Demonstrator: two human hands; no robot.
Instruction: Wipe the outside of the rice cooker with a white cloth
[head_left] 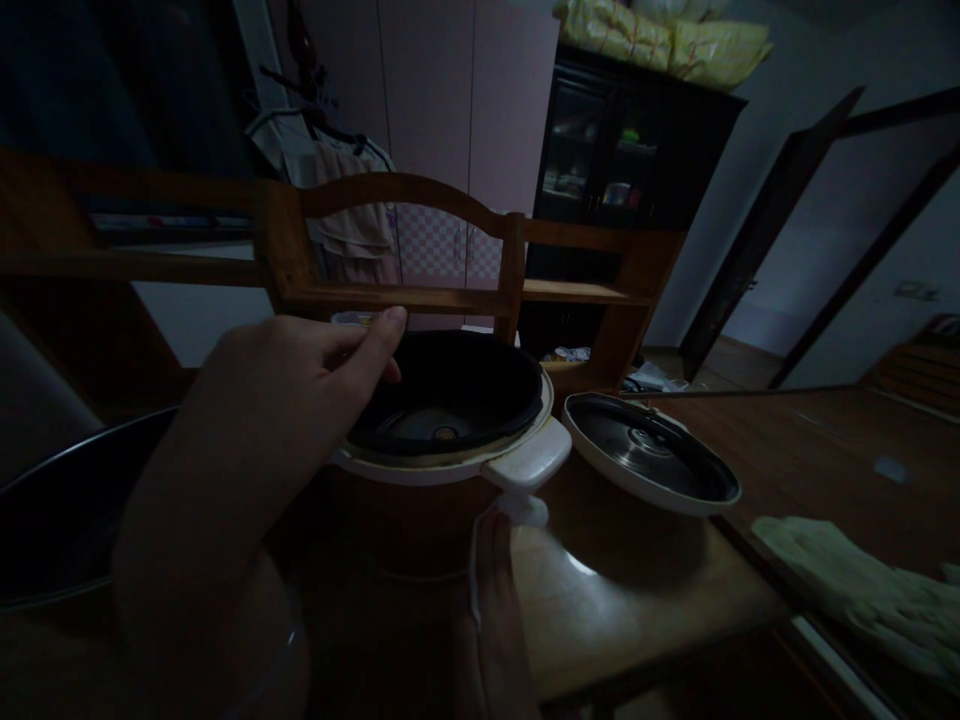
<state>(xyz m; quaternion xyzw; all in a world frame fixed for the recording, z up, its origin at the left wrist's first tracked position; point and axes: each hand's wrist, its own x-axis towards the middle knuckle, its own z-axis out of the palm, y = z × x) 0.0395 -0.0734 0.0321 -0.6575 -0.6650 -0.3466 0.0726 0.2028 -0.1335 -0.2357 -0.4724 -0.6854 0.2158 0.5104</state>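
A rice cooker stands on the wooden table with its top uncovered. Its dark inside and the round heating plate at the bottom show. My left hand is at the cooker's left rim, fingers curled and thumb stretched over the edge. The rim hides part of its grip. Low in front, my right hand presses a white cloth to the cooker's outer side, just beneath the pale side handle. To the right, the cooker's lid lies with its metal underside up.
At the far left sits a large dark pot, partly behind my left arm. A wooden shelf rail runs behind the cooker. Pale green cloth lies at the right, on a lower brown surface. A dark cabinet stands farther back.
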